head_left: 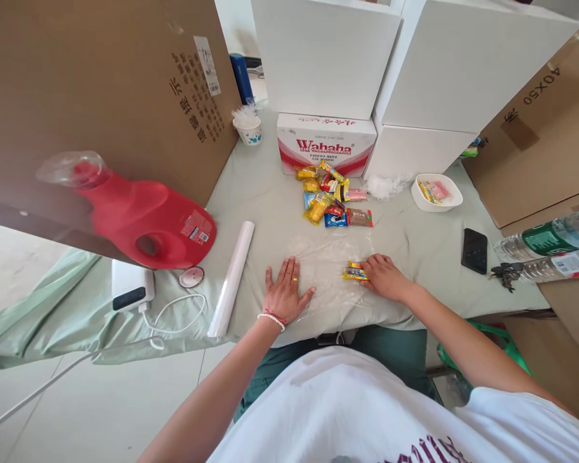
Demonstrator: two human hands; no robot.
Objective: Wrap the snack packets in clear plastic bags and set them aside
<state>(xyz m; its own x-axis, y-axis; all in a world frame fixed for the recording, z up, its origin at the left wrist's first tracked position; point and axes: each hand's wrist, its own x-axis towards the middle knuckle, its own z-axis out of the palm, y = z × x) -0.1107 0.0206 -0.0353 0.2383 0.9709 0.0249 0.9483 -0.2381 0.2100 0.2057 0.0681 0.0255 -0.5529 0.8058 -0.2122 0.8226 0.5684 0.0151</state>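
My left hand (285, 292) lies flat with fingers spread on the left part of a clear plastic sheet (325, 273) spread over the table. At the sheet's right side, my right hand (385, 275) has its fingers closed on small yellow wrapped snacks (355, 271). How many it holds is hard to make out. Behind the sheet sits a pile of wrapped snacks: yellow packets (317, 207), a blue packet (336, 220) and a brown bar (359, 217) among them.
A roll of plastic film (231, 280) lies left of my hands, beside a red jug (152, 222) and a white power bank (131, 286). A Wahaha carton (325, 143) stands behind. On the right are a white bowl (437, 200), a phone (474, 251) and bottles (545, 239).
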